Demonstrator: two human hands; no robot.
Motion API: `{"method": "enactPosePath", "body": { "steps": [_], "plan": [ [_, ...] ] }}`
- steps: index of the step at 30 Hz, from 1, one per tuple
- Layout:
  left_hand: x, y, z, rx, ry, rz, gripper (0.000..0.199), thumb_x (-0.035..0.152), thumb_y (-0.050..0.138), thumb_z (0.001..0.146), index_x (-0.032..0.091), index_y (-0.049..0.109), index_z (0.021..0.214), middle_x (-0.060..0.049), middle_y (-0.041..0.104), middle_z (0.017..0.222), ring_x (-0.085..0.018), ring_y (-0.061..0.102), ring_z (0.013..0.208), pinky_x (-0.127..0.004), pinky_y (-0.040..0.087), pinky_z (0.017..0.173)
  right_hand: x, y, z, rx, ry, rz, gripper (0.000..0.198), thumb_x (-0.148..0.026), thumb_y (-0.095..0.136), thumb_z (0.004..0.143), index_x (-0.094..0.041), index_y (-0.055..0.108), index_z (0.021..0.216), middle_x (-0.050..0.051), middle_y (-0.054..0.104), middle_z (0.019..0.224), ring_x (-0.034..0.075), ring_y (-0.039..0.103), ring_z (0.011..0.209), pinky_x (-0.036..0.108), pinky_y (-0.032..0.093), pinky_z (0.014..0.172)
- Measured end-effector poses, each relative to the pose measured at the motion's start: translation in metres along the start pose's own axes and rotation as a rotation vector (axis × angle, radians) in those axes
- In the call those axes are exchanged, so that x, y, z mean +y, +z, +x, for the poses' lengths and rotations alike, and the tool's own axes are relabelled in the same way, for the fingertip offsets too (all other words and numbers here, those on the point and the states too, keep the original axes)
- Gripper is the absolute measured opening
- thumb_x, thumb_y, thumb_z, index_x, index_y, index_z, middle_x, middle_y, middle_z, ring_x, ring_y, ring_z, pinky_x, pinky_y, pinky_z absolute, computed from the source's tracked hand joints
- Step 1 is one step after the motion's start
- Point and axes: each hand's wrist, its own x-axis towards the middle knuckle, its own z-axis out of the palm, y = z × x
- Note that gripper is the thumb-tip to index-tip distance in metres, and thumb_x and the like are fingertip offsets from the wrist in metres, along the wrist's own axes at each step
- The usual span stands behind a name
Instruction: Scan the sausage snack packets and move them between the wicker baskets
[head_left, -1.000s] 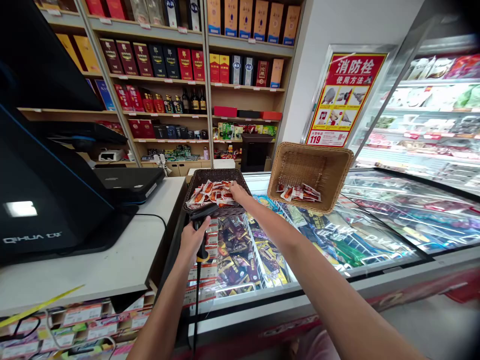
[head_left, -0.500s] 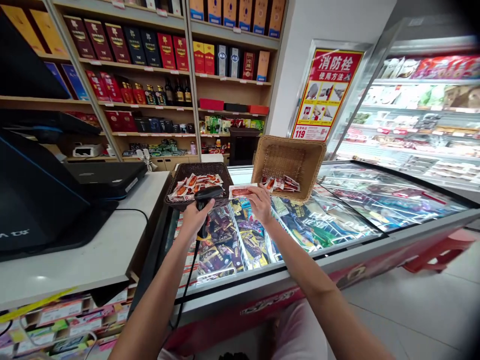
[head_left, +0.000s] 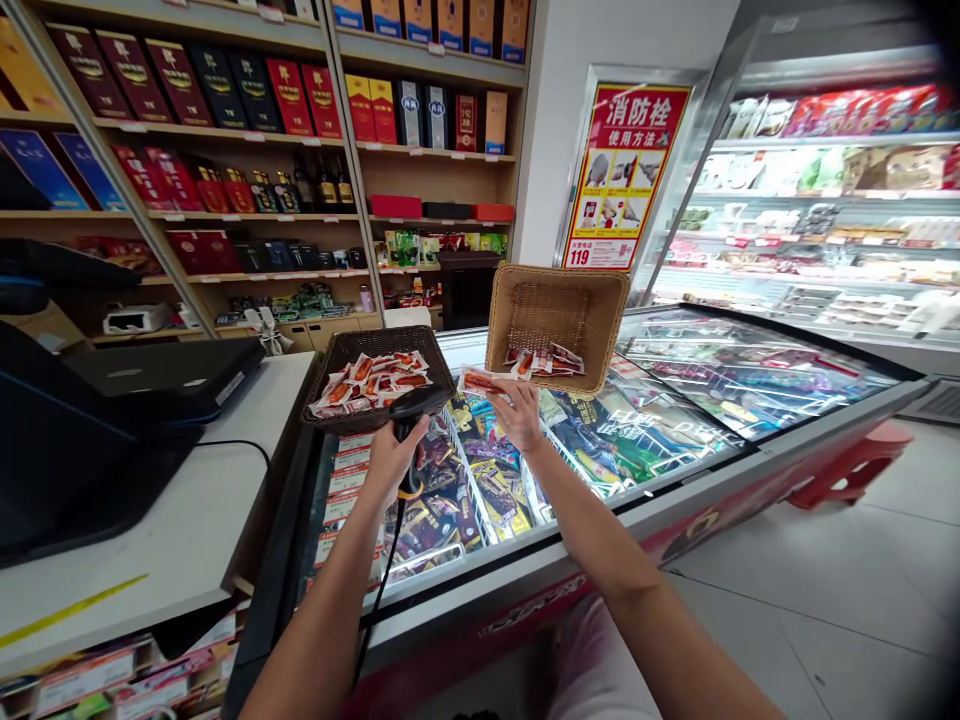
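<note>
My left hand is closed round the grip of a black barcode scanner, whose cable hangs down past my forearm. Between the fingers of my right hand is a wrapped sausage in a clear and white packet, just right of the scanner's head. A dark brown wicker basket with many similar sausage packets stands behind the scanner. Beyond my right hand a tan wicker basket is tilted with its opening towards me; a few packets lie along its lower side.
Both baskets rest on a glass-topped chest freezer filled with packaged goods. A white counter with a black checkout machine borders it on the left. Shelves of boxes stand behind, and a red stool is at right.
The view has shifted slightly, so the shelves and counter sit further left. My right hand keeps the sausage beside the scanner, now tilted a little more. The left hand still grips the scanner.
</note>
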Motion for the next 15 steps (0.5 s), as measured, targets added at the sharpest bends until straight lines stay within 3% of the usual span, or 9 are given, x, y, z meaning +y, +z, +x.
{"method": "enactPosePath", "body": {
  "steps": [11, 15],
  "plan": [
    [-0.006, 0.002, -0.005, -0.072, 0.016, 0.104, 0.053, 0.071, 0.072, 0.072, 0.021, 0.056, 0.076, 0.001, 0.059, 0.052, -0.017, 0.055, 0.043, -0.028, 0.042, 0.046, -0.011, 0.003, -0.002, -0.122, 0.038, -0.061, 0.016, -0.018, 0.062, 0.098, -0.026, 0.073, 0.090, 0.006, 0.074, 0.118, 0.024, 0.065, 0.106, 0.043, 0.045, 0.096],
    [-0.011, 0.001, -0.001, -0.068, 0.007, 0.113, 0.053, 0.071, 0.074, 0.071, 0.020, 0.057, 0.078, 0.000, 0.060, 0.051, -0.017, 0.055, 0.043, -0.027, 0.043, 0.046, -0.005, 0.013, -0.006, -0.133, 0.235, -0.117, 0.016, -0.018, 0.062, 0.095, -0.025, 0.074, 0.087, 0.008, 0.071, 0.117, 0.024, 0.063, 0.108, 0.041, 0.049, 0.097]
  ]
}}
